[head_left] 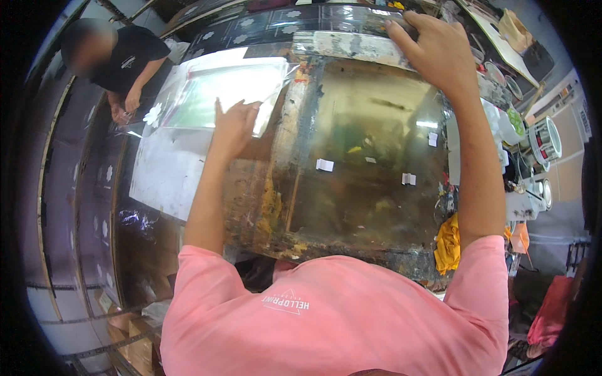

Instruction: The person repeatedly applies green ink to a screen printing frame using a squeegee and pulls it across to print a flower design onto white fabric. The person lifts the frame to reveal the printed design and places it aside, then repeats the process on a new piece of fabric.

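My left hand (236, 128) lies with its fingers spread on a stack of clear plastic sheets (263, 78), which shines over a white sheet on the table. Nothing is gripped in it. My right hand (439, 53) reaches to the far right corner of a paint-stained frame, by its whitish far bar (351, 49). Thumb and forefinger are apart there; the other fingers are partly hidden, and whether they touch the bar cannot be made out. Between my arms lies the glossy brownish panel (364, 207) of the frame, with small white tabs (324, 165) stuck on it.
Another person (128, 56) stands at the far left, hands near clear film. Dark panels with white flower shapes (244, 22) line the far side. On the right are white tubs (544, 139) and a yellow cloth (448, 244). A large white sheet (166, 172) covers the left table.
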Demonstrator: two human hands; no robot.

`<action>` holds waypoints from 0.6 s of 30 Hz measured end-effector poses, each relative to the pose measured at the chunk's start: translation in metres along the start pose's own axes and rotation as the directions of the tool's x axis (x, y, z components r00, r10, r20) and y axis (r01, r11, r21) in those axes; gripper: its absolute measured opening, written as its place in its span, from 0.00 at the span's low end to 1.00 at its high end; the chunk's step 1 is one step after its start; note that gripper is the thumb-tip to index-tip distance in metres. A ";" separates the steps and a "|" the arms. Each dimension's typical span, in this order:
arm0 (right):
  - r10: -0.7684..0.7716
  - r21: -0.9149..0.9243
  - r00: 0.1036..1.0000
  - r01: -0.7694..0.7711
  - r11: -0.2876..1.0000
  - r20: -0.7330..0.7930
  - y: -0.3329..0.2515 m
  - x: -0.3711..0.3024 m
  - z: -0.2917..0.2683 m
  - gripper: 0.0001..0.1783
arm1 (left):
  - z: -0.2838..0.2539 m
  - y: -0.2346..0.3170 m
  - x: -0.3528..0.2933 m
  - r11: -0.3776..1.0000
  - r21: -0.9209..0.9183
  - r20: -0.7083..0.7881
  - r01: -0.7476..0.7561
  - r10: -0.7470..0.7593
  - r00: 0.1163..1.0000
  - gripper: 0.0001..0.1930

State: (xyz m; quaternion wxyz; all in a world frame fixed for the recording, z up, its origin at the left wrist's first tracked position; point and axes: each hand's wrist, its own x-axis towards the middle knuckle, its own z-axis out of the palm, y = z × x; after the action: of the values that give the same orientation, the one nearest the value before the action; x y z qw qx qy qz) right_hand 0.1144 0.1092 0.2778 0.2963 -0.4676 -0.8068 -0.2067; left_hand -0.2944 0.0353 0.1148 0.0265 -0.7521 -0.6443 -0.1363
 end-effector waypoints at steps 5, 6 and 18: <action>0.054 0.036 0.998 -0.052 0.998 -0.037 -0.006 0.001 -0.006 0.28 | 0.058 0.133 0.000 0.977 -0.193 0.205 -0.090 0.129 0.970 0.29; 0.055 0.038 0.998 -0.054 0.998 -0.029 -0.006 0.003 -0.007 0.28 | 0.084 0.151 -0.004 0.960 -0.238 0.206 -0.148 0.199 0.958 0.33; 0.031 0.108 0.999 -0.028 0.994 -0.024 -0.004 0.002 -0.005 0.31 | 0.153 0.284 0.000 0.850 -0.256 0.156 -0.460 0.506 0.848 0.66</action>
State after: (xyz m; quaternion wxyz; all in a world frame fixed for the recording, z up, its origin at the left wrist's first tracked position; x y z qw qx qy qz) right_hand 0.1114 0.1054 0.2828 0.3344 -0.4603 -0.8057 -0.1647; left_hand 0.0092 0.0200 0.0067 -0.0897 -0.8993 -0.4140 -0.1090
